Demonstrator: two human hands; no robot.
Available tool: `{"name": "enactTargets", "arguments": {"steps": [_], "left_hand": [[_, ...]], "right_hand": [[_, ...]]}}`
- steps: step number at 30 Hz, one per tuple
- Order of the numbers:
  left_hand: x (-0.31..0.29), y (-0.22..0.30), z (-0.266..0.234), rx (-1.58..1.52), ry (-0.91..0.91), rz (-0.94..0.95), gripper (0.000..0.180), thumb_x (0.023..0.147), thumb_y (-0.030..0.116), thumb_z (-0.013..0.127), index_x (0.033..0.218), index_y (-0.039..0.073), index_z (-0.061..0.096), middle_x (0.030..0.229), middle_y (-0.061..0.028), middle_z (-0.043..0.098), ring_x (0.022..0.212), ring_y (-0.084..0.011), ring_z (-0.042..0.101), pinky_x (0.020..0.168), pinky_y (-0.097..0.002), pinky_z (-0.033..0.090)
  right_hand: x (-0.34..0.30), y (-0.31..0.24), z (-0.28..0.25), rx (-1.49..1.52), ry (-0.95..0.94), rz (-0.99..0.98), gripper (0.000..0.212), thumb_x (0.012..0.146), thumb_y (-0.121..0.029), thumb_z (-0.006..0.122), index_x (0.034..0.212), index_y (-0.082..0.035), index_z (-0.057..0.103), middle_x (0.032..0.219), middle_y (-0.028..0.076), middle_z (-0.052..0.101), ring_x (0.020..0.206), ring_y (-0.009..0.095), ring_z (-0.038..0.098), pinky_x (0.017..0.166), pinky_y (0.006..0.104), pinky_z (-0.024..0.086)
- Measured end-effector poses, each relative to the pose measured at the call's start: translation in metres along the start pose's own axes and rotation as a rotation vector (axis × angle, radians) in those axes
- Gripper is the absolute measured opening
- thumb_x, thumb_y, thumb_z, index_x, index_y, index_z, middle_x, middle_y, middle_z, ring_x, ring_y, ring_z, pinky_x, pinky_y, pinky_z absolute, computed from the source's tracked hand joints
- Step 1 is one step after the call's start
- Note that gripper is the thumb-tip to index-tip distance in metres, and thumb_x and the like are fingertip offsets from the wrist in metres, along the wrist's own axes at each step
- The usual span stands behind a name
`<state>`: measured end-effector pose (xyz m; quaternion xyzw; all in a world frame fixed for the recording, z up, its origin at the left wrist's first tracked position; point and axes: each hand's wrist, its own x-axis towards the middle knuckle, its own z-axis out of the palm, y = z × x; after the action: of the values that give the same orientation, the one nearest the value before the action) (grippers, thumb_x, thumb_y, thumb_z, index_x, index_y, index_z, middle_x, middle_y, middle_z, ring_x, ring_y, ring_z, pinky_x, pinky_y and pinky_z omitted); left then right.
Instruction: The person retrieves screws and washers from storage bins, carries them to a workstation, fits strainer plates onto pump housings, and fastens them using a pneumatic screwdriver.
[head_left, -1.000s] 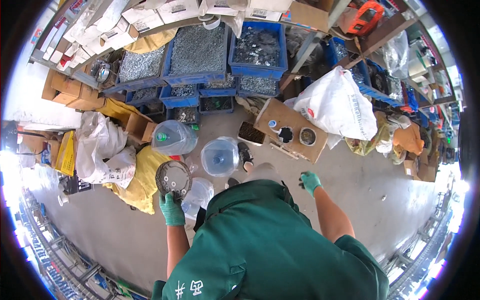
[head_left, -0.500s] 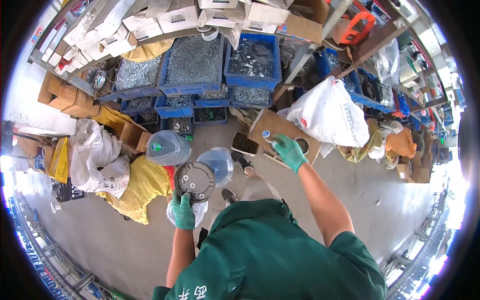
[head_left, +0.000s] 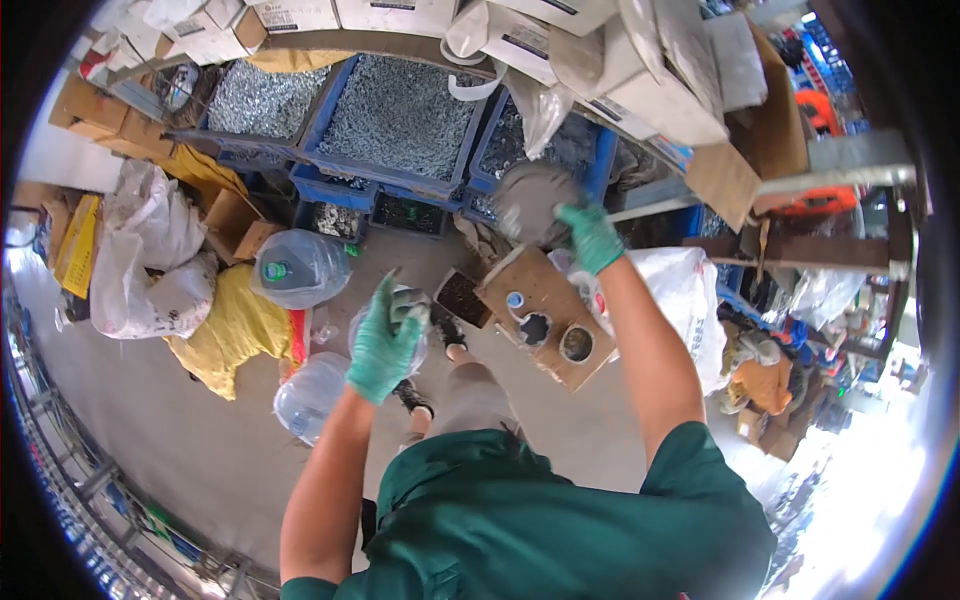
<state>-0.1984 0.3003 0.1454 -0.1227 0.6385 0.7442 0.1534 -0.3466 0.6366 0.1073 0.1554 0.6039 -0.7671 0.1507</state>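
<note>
My right hand [head_left: 594, 238], in a green glove, grips the rim of a round grey dish [head_left: 535, 203]. The dish is smeared by motion and hangs in front of the blue bin at the back; its contents cannot be made out. My left hand [head_left: 382, 343], also gloved, is raised over the floor with index finger and thumb apart. Greyish patches show at its fingertips; I see no clear object held there. Between and beyond my hands lies a brown board [head_left: 548, 312] with two round holes and a small blue-and-white cup [head_left: 515, 300] on it.
Blue bins of small metal parts [head_left: 400, 115] line the back under white cardboard boxes [head_left: 660, 85]. A dark tray [head_left: 463, 297] lies beside the board. Clear plastic jugs [head_left: 300, 268], a yellow sack [head_left: 225, 320] and white sacks [head_left: 155, 260] stand left; another white sack [head_left: 680, 300] stands right.
The dish has passed from my left hand to my right and moved up toward the bins. My right hand has left the cup on the board. My head view has shifted nearer the shelf.
</note>
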Motion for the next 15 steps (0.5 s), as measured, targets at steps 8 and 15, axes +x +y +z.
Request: {"name": "enactTargets", "arguments": {"steps": [8, 15], "left_hand": [[-0.088, -0.086, -0.100, 0.097, 0.343, -0.400, 0.046, 0.097, 0.003, 0.056, 0.142, 0.002, 0.045, 0.109, -0.0073, 0.065, 0.096, -0.0136, 0.060, 0.089, -0.0274, 0.050], [-0.283, -0.173, -0.134, 0.095, 0.697, -0.780, 0.039, 0.098, 0.013, 0.054, 0.136, 0.007, 0.050, 0.100, -0.0057, 0.067, 0.076, -0.0115, 0.062, 0.059, -0.0244, 0.048]], "right_hand": [[0.195, 0.020, -0.141, -1.268, 0.482, -0.064, 0.046, 0.085, -0.016, 0.061, 0.128, -0.001, 0.057, 0.121, 0.028, 0.063, 0.110, 0.039, 0.063, 0.096, 0.0412, 0.050], [0.238, 0.050, -0.099, -1.622, 0.557, -0.105, 0.040, 0.087, -0.017, 0.059, 0.123, -0.001, 0.059, 0.122, 0.027, 0.064, 0.115, 0.039, 0.063, 0.100, 0.0450, 0.048]]}}
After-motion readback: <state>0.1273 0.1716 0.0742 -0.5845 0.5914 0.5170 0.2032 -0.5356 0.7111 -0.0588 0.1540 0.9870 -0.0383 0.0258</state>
